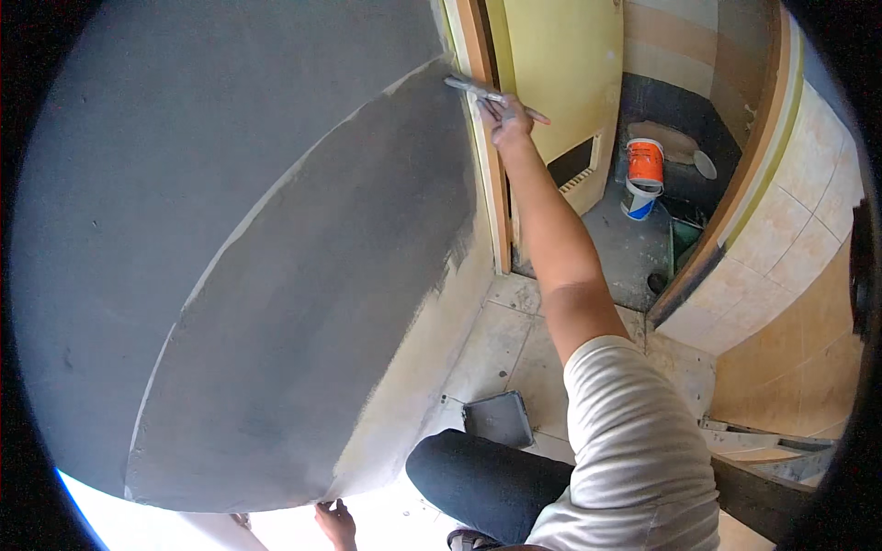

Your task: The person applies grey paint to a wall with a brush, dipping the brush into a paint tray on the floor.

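My right hand [510, 120] holds a paintbrush [475, 88] by its handle. The brush's head reaches the wall beside the door frame [475, 41], and grey paint marks my fingers. In front of me the wall [310, 275] carries a dark grey coat, crossed by a lighter curved line. Low down, a cream strip [393, 379] shows bare of grey, with a rough brushed border. My left hand [337, 525] is at the wall's near edge, low in the view, its fingertips at the corner; whether it grips the edge is unclear. A shallow tray [499, 418] of grey paint stands by my knee.
A yellow door [561, 76] stands open at the upper right. Beyond it are an orange-and-white bucket [645, 160], another bucket [639, 205] with blue on it, and a green container [683, 241]. Stained tiles [530, 344] cover the floor. A tiled wall [778, 234] curves along the right.
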A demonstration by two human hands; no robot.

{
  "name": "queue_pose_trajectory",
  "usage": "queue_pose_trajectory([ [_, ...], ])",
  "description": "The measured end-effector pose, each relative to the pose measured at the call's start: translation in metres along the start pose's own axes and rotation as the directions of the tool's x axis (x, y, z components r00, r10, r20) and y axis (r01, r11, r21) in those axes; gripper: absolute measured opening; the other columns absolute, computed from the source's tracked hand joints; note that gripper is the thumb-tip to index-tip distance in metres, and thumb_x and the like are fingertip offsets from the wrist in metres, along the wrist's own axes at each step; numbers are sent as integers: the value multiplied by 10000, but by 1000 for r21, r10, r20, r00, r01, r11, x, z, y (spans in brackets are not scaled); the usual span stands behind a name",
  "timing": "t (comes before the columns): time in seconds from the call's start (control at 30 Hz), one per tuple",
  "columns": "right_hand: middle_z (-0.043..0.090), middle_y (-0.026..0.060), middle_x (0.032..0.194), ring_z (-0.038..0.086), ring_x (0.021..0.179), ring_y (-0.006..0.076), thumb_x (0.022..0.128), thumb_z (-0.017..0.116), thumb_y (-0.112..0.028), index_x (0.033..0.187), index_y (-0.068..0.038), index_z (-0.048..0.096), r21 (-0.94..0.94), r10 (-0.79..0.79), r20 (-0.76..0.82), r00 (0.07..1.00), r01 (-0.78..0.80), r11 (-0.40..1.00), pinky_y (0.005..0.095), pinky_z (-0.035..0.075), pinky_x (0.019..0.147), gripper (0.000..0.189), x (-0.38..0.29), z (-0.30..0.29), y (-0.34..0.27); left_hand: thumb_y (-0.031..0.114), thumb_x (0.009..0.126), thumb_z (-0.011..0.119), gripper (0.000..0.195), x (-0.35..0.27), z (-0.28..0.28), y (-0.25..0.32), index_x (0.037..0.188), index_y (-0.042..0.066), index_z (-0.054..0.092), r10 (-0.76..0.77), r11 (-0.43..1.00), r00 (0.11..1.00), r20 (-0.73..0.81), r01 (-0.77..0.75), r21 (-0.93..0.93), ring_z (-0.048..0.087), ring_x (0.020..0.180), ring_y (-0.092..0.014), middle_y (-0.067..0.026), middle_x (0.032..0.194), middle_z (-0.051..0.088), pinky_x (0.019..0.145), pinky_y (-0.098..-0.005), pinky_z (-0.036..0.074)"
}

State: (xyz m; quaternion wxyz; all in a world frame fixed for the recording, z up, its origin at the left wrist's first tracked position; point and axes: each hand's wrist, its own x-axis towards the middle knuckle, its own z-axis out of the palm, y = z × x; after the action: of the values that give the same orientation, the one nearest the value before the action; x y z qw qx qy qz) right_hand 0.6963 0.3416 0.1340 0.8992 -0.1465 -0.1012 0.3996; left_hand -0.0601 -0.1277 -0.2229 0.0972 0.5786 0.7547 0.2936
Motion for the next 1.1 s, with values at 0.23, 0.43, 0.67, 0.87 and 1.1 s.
queue_pose_trajectory([
  [0.23, 648, 219, 1216, 654, 1171, 360, 1056, 545, -222, 1205, 43, 549, -94, 31, 136, 990, -18, 995, 467, 607, 1002, 304, 23, 5, 9, 47, 741, 844, 1159, 17, 36, -42, 1513, -128, -2, -340, 780, 935, 100, 339, -526, 478, 1370, -404, -313, 1455, 470, 1159, -481, 424],
  [0.43, 615, 298, 1270, 677, 1106, 457, 1038, 605, -181, 1271, 89, 459, 41, -55, 104, 993, 51, 998, 523, 625, 965, 386, 41, -10, -23, 137, 644, 885, 1184, 18, 49, 48, 1391, -288, 70, -375, 918, 921, 107, 385, -95, 498, 1354, -427, -333, 1398, 554, 1250, -477, 226],
  [0.67, 565, 327, 1339, 632, 1191, 463, 1038, 612, -221, 1294, 92, 460, -39, -99, 136, 986, 105, 994, 539, 581, 1028, 432, 32, -25, -25, 153, 643, 880, 1073, 11, 41, 76, 1366, -288, 223, -317, 943, 944, 92, 324, -76, 516, 1333, -454, -331, 1333, 608, 1255, -485, 201],
  [0.87, 595, 301, 1292, 638, 1191, 450, 1023, 637, -212, 1252, 74, 513, -153, -42, 42, 998, 48, 987, 521, 576, 1043, 387, 15, -18, 1, 118, 643, 859, 1025, 14, 35, 77, 1367, -275, 249, -304, 953, 950, 70, 303, 25, 481, 1362, -463, -348, 1393, 551, 1247, -461, 224],
  [1.1, 656, 235, 1231, 684, 1115, 406, 999, 655, -155, 1223, 44, 545, -66, -174, 138, 975, 184, 981, 519, 604, 990, 319, 41, -12, -38, 118, 601, 884, 1248, 13, 52, 77, 1397, -222, -15, -335, 938, 940, 68, 340, -72, 473, 1322, -451, -366, 1383, 453, 1222, -448, 289],
])
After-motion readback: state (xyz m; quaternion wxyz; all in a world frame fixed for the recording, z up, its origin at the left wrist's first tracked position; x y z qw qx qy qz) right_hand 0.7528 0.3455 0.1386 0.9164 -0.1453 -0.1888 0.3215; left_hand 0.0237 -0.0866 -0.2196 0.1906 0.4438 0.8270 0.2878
